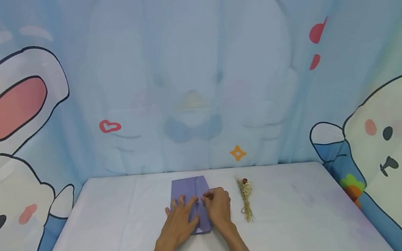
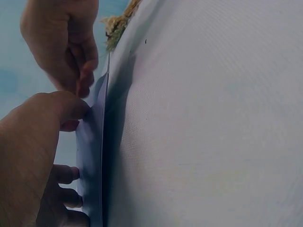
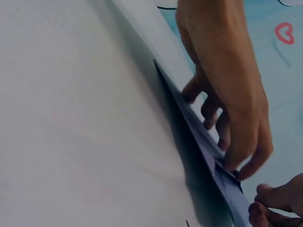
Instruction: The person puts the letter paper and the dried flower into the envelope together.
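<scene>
A folded sheet of purple paper [image 1: 184, 187] lies on the white table, with a lengthwise seam or flap to the right of its middle. My left hand [image 1: 179, 223] rests on it with fingers spread, thumb toward the seam. At the paper's right edge, my right hand [image 1: 218, 206] has its fingers curled, thumb and index finger close together. In the right wrist view, those fingertips of my right hand [image 3: 279, 201] are beside the paper [image 3: 204, 144]. Whether they pinch anything is too unclear to tell. The left wrist view shows the paper [image 2: 93, 165] edge-on, slightly raised.
A small bundle of dried flowers [image 1: 246, 199] lies on the white-covered table [image 1: 296, 215], just right of my right hand. Behind the table hangs a light blue curtain [image 1: 183, 58] printed with cartoon animals.
</scene>
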The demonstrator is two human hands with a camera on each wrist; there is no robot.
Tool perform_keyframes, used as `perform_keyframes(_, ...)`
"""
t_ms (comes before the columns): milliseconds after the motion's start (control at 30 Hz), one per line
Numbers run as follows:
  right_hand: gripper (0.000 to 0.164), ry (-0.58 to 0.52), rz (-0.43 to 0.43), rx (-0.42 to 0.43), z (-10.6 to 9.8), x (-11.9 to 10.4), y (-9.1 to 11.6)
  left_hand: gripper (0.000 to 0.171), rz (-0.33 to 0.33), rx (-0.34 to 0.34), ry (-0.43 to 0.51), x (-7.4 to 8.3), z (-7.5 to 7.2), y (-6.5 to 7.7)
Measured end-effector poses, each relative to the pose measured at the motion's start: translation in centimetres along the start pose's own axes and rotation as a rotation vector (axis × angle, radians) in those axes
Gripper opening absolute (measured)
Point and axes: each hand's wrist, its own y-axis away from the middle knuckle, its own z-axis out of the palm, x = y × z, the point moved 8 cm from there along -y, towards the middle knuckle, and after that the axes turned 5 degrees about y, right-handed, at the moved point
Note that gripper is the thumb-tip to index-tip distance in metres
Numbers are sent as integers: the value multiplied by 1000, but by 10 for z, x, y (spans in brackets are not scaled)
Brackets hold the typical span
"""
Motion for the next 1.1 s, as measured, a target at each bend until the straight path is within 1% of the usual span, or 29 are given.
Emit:
perform_keyframes(67, 8, 13, 30, 21, -13, -4, -2, 53, 24, 36, -9, -5, 5, -2)
perform_keyframes(100, 10, 24, 41, 42, -18, -4, -3, 52, 31, 46, -5, -4, 5, -2)
perform_keyframes(133, 11, 33, 49, 58, -21, -4, -4, 52, 34, 54, -4, -6, 6, -2)
perform_keyframes(167, 14, 43, 58, 77, -24, -3, -4, 52, 25, 47, 2, -4, 2, 0)
perform_keyframes(233, 17, 61, 69, 127, -30, -1, -6, 52, 18, 49, 0, -7, 2, -1)
perform_keyframes(267, 19, 66, 79, 150, -33, 1, -6, 53, 2, 35, 7, -5, -1, 0)
perform_keyframes(367, 21, 65, 94, 218, -40, 6, -7, 54, -38, -1, -2, -6, -5, 0)
perform_keyframes(500, 22, 56, 106, 270, -47, 10, -5, 53, -70, -35, -21, -8, -9, 2)
perform_keyframes(733, 30, 74, 124, 330, -60, 18, -5, 52, -68, -48, -22, -9, -7, 5)
perform_keyframes(933, 39, 64, 188, 335, -70, 31, -5, 54, -61, -43, -17, -8, -9, 6)
perform_keyframes(1100, 41, 79, 235, 355, -76, 46, -3, 54, -59, -44, -15, -7, -10, 7)
